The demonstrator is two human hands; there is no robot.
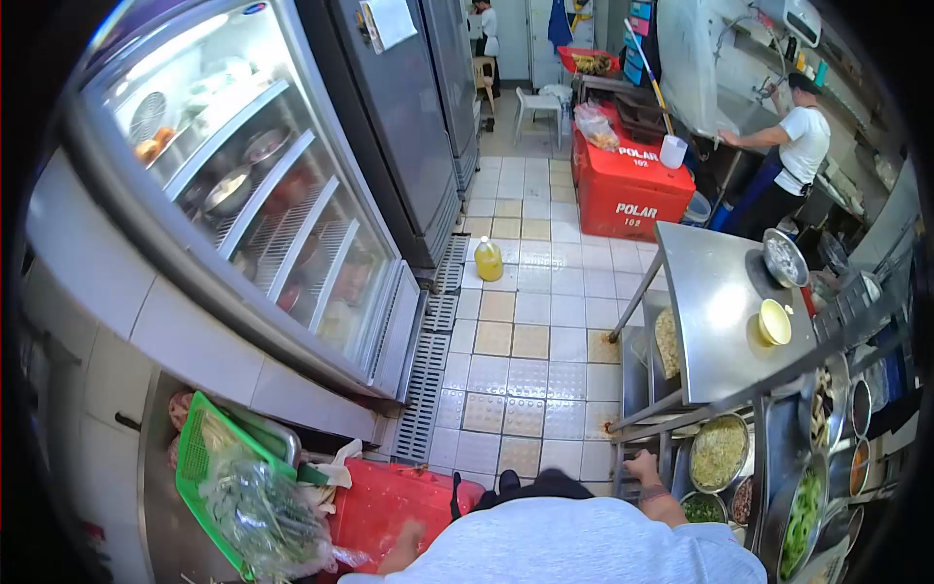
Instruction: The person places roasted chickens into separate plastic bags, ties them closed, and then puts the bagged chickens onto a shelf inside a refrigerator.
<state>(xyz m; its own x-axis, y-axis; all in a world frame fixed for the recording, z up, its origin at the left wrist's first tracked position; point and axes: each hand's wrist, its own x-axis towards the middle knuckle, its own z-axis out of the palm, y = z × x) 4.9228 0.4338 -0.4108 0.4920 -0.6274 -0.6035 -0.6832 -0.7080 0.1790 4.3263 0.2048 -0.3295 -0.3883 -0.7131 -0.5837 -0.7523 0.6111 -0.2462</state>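
My left hand (407, 541) is low in the head view, over a red board or lid (389, 506); its fingers are smeared and hard to make out. Beside it on the left, a green plastic basket (195, 477) holds a clear bag of leafy greens (268, 511). My right hand (642, 468) has its fingers curled closed beside the metal rack frame (665, 456); whether it grips the frame or something small is hidden. Close to that hand are a bowl of pale shredded food (720, 453) and a bowl of chopped greens (702, 507).
A glass-door fridge (389, 331) lines the left side. A jug of yellow liquid (488, 261) stands on the tiled floor (564, 321). On the right are a steel table (715, 292) and red coolers (623, 200). A person (803, 146) works at the sink; another person (486, 29) is far back.
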